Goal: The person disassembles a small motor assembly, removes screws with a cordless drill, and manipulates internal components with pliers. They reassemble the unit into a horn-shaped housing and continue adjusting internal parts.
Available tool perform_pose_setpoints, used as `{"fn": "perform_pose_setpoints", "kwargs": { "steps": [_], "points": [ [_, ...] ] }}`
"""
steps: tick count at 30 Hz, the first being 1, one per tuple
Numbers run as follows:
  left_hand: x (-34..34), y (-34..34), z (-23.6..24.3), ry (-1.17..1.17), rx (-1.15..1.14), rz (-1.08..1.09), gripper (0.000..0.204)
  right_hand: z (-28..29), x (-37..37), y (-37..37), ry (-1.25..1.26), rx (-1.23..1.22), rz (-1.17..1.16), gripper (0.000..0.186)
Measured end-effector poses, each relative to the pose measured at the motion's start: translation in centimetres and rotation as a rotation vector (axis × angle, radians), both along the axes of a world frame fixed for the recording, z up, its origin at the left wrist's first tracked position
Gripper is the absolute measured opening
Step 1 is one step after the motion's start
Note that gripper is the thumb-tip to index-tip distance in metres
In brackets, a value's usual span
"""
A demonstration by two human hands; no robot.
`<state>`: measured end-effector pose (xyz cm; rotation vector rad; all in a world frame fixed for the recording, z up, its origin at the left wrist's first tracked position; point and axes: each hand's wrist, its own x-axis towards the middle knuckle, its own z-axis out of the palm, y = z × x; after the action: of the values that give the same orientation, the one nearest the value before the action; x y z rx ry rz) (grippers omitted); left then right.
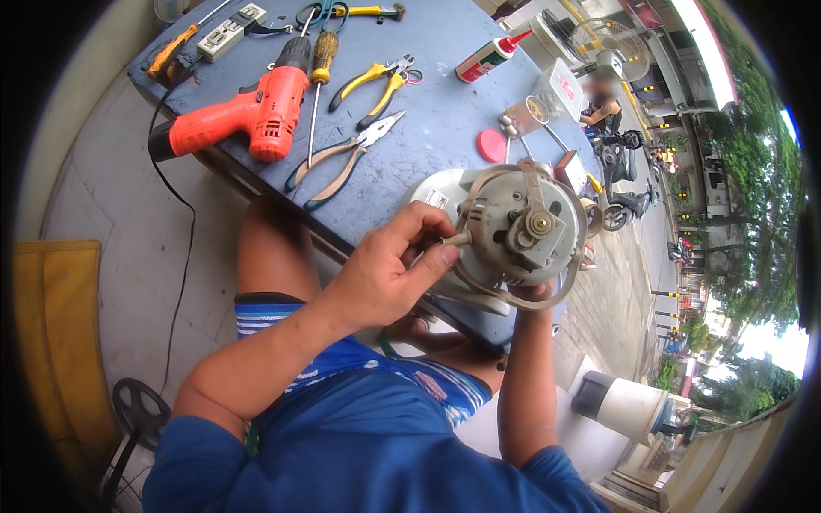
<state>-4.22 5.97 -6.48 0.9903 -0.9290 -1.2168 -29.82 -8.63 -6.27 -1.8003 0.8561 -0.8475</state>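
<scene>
A round grey fan motor [513, 235] with a curved metal ring bracket [568, 295] round it is tilted up over the table's near edge. My left hand [389, 269] comes from the left, thumb and fingers pinched on a short tan peg [459, 240] at the motor's side. Below the motor, my right hand [534, 291] holds it from underneath; most of its fingers are hidden behind the housing. A white fan base [438, 190] lies partly behind the motor on the table.
On the blue-grey table [428, 128] lie an orange cordless drill [269, 111], slip-joint pliers [351, 162], yellow-handled cutters [376, 85], a screwdriver [323, 60] and a power strip [231, 32]. A red-nozzled glue bottle [486, 60] stands farther back, near a red lid [492, 145]. A black cord [190, 256] hangs at left.
</scene>
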Motion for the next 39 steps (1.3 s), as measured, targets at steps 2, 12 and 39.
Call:
{"fn": "perform_pose_setpoints", "kwargs": {
  "steps": [2,12,39],
  "points": [
    [-0.5,-0.4,-0.6,0.065,-0.020,0.005,0.022,0.0,-0.3,0.1,0.004,-0.002,-0.005,0.152],
    [-0.6,-0.6,-1.7,0.220,0.047,-0.048,0.014,-1.1,-1.7,0.3,0.011,-0.060,-0.017,0.152],
    [-1.9,1.5,-2.6,0.166,0.029,0.117,0.019,-0.3,-0.8,0.5,-0.172,0.251,0.012,0.138]
  ]
}}
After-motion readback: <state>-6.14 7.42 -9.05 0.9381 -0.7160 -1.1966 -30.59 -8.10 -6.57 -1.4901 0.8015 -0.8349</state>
